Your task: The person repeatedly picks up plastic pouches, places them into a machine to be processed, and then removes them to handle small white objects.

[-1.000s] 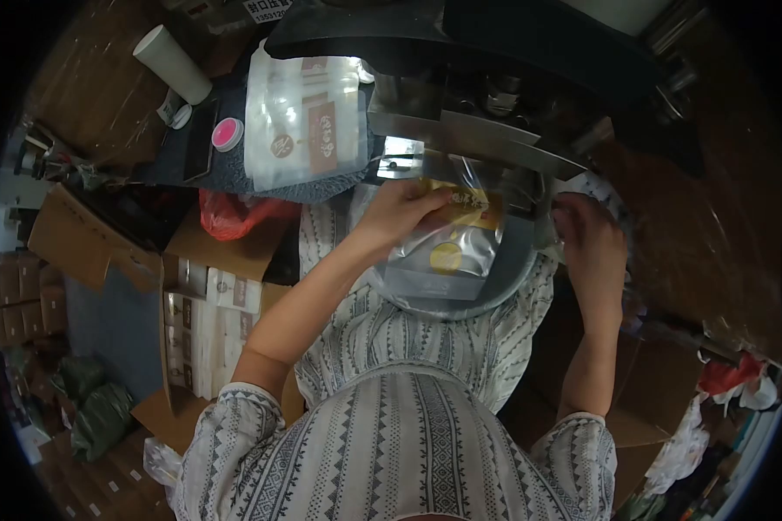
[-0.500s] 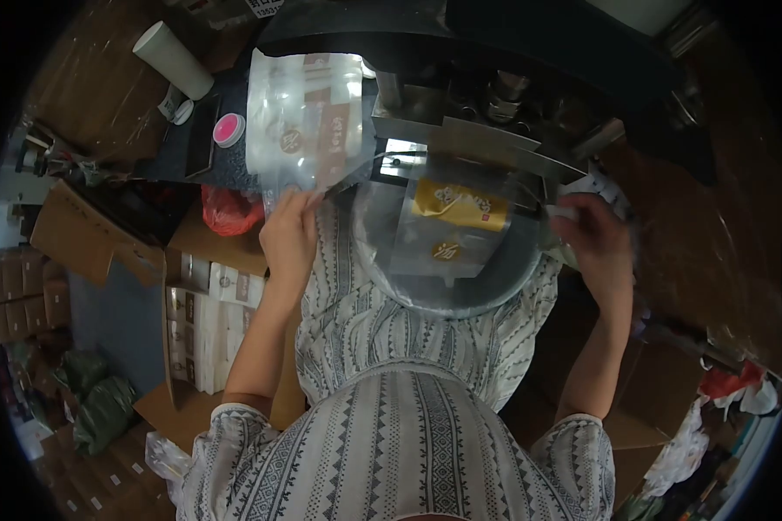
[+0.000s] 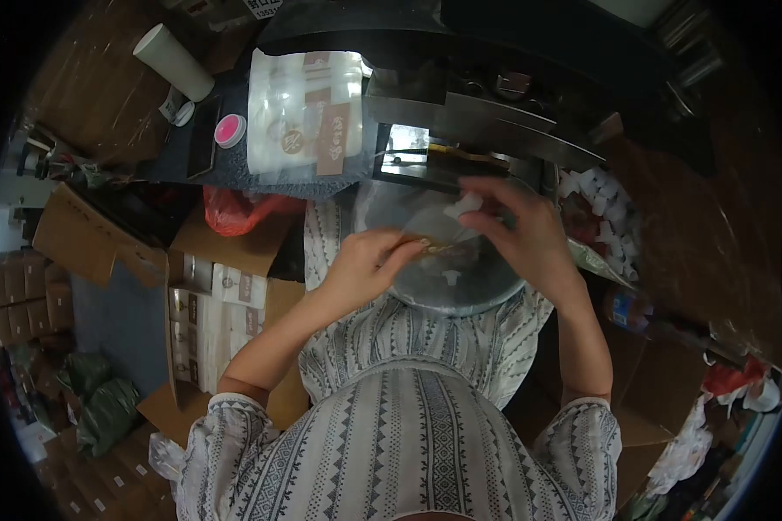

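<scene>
My left hand point(image 3: 369, 267) is closed on the edge of a clear plastic pouch with a gold band point(image 3: 436, 247), held over a round grey basin point(image 3: 473, 306) on my lap. Between the thumb and fingers of my right hand point(image 3: 530, 239) is a small white plastic fitting point(image 3: 465, 206), just above the pouch. The pouch is seen nearly edge-on and partly blurred. Below it, another white T-shaped fitting point(image 3: 451, 277) shows in the basin. Behind my hands stands a metal machine point(image 3: 495, 117) with a bright reflective patch at its lower front.
A stack of clear printed pouches point(image 3: 287, 108) lies left of the machine, beside a pink-topped round tub point(image 3: 229, 130) and a white cup point(image 3: 174, 62). Many white fittings point(image 3: 599, 208) are heaped at the right. An open carton of packs point(image 3: 204, 330) stands at lower left.
My left hand has moved right from the pouch stack to the gold-banded pouch, now gripped and tilted. My right hand has come left from near the heap, holding a white fitting.
</scene>
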Tool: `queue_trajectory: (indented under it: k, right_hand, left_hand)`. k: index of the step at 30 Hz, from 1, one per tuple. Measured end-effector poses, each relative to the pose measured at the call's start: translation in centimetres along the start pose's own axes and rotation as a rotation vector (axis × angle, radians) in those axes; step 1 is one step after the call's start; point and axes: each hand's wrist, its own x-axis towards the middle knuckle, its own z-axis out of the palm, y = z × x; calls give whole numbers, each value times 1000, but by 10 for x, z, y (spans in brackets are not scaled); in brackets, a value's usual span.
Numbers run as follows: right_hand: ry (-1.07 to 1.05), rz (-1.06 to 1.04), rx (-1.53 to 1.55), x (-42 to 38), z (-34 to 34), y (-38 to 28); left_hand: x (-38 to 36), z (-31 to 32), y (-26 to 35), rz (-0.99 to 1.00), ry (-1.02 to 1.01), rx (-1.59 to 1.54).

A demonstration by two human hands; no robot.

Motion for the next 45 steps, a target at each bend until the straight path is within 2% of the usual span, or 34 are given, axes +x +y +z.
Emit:
queue_trajectory:
  k: [1,2,3,4,6,7,9,10,11,12,13,14,15,16,17,18,19,21,22,24,25,27,28,30,31,33,34,36,37,39,40,42,43,45]
  right_hand:
    - [1,-2,-2,-1,-4,4]
    - [131,-50,-115,-3,-9,9]
    - [261,-99,-228,-5,-14,13]
    - [260,-98,-229,-9,-21,12]
    - [228,-2,-468,-21,-35,9]
    - [227,0,-469,-21,-41,18]
    - [414,112,-837,-14,-52,48]
    - [413,118,-835,-14,-55,69]
    - [393,-32,-906,-13,-57,91]
    - [374,-191,-977,-9,-60,102]
    - [373,-195,-976,-7,-62,102]
    - [316,-107,-926,-8,-62,101]
    - [261,-20,-876,-9,-63,98]
    - [260,-24,-874,-9,-62,89]
    - [294,107,-842,-10,-59,75]
    - [330,242,-805,-12,-58,64]
    - [331,247,-803,-17,-61,60]
    - [379,264,-565,-29,-69,55]
    - [377,263,-569,-29,-67,45]
    - [205,50,-173,-25,-46,18]
    - [205,53,-171,-22,-30,7]
    - [129,-196,-180,-15,-2,-12]
    - [129,-200,-181,-12,0,-14]
    - [114,-419,-378,-4,3,-15]
    - [113,-419,-377,-4,3,-14]
    - [-18,-350,-196,-7,3,-13]
    - [-18,-351,-197,-7,3,-10]
    - [-36,-153,-146,-5,-1,-2]
    - [-36,-159,-149,-5,-5,0]
    - [193,-65,-165,-7,-12,3]
    - [189,-69,-165,-11,-17,4]
    - [203,-38,-423,-23,-30,8]
    - [200,-39,-424,-28,-36,10]
    - [329,155,-667,-36,-49,15]
  left_hand:
    - [9,8,2,-244,-51,-334]
    - [17,14,2,-488,-101,-668]
    - [28,18,-3,-486,-99,-670]
    - [40,21,-11,-520,-111,-724]
    - [55,27,-13,-557,-127,-782]
    - [61,28,-8,-629,-66,-904]
    - [62,28,-7,-702,-4,-1024]
    - [57,26,-13,-597,-41,-786]
    - [54,21,-18,-482,-72,-549]
    - [54,8,-29,-475,-67,-548]
    - [52,-9,-44,-288,218,-167]
    - [45,-20,-54,-99,483,217]
    - [35,-16,-65,-105,477,219]
    - [22,-5,-81,-47,388,528]
    - [13,0,-88,11,293,836]
    - [12,-9,-79,84,364,780]
    - [7,-21,-77,87,359,780]
    - [-7,-39,-75,-364,318,378]
    - [-9,-40,-63,-366,320,375]
    - [-15,-35,-30,-186,513,361]
    - [-15,-33,-18,-187,509,361]
    - [-12,-30,0,-99,473,310]
    - [-11,-30,3,-97,477,310]
    - [-9,-31,6,59,409,231]
    - [-10,-30,7,58,408,232]
    - [-12,-23,8,56,167,154]
    - [-10,-17,7,56,168,154]
    - [-1,0,3,35,20,-59]
    - [6,6,5,37,25,-58]
    - [22,17,7,-418,-68,-666]
    - [33,24,-2,-419,-62,-667]
    - [53,37,-23,-548,-45,-885]
    - [58,35,-17,-550,-43,-886]
    - [66,28,-4,-704,-25,-1024]
